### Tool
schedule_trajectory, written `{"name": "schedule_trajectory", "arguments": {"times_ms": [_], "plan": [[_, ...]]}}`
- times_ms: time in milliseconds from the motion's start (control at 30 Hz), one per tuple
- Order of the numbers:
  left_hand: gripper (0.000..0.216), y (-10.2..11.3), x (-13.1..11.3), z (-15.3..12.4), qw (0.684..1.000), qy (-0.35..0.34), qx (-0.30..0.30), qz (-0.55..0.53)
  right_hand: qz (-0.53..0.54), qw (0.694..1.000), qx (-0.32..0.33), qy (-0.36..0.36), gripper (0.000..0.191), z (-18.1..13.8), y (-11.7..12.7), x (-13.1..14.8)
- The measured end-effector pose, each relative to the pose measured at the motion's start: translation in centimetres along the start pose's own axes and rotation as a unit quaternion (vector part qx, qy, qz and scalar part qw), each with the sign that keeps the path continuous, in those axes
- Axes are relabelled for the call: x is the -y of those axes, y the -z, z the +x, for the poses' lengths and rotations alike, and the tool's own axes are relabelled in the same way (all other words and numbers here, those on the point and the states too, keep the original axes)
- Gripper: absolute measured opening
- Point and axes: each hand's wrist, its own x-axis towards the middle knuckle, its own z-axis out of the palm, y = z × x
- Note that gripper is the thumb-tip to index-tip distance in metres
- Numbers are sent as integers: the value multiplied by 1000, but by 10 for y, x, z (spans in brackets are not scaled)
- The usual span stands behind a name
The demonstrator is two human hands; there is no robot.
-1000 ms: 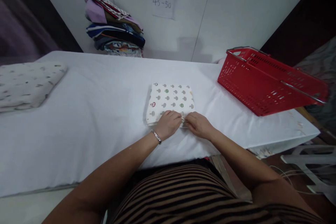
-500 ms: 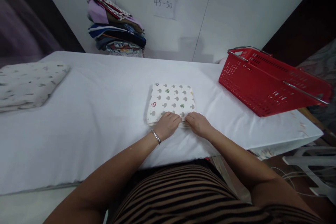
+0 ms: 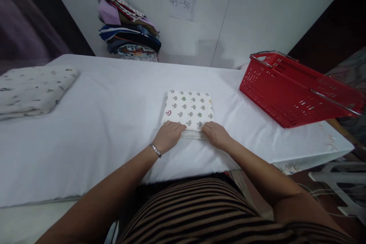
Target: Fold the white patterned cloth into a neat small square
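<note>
A folded white cloth (image 3: 189, 107) printed with grey, green and red mushrooms lies flat on the white-covered table (image 3: 120, 122). Its layered folded edge faces me. At the near left corner, my left hand (image 3: 169, 135) grips that edge, thumb below and fingers on top. My right hand (image 3: 216, 135) pinches the same edge near the right corner. Between the two hands the stacked layers show. A metal bracelet (image 3: 155, 150) sits on my left wrist.
To the right stands a red plastic basket (image 3: 297, 91) with metal handles. Another folded patterned cloth (image 3: 34, 89) lies at the far left. Behind the table, a pile of folded fabrics (image 3: 130, 30) is against the wall. A white plastic stool (image 3: 340, 183) is at lower right.
My left hand has slid left along the cloth's near edge, away from my right hand, which stays almost in place. The view has shifted slightly.
</note>
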Motion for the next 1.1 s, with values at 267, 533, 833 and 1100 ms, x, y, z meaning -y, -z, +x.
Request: {"name": "schedule_trajectory", "arguments": {"times_ms": [267, 533, 833, 1100], "plan": [[16, 5, -2, 1, 999, -12, 34, -12, -16, 1000, 3, -8, 20, 0, -2, 3], [21, 4, -4, 0, 999, 20, 31, -17, -5, 1000, -5, -11, 20, 0, -2, 5], [15, 8, -3, 9, 997, -8, 82, 6, -1, 1000, -1, -7, 21, -1, 0, 5], [15, -1, -5, 11, 998, 12, 62, 30, 34, 999, -1, 15, 19, -4, 7, 4]]}}
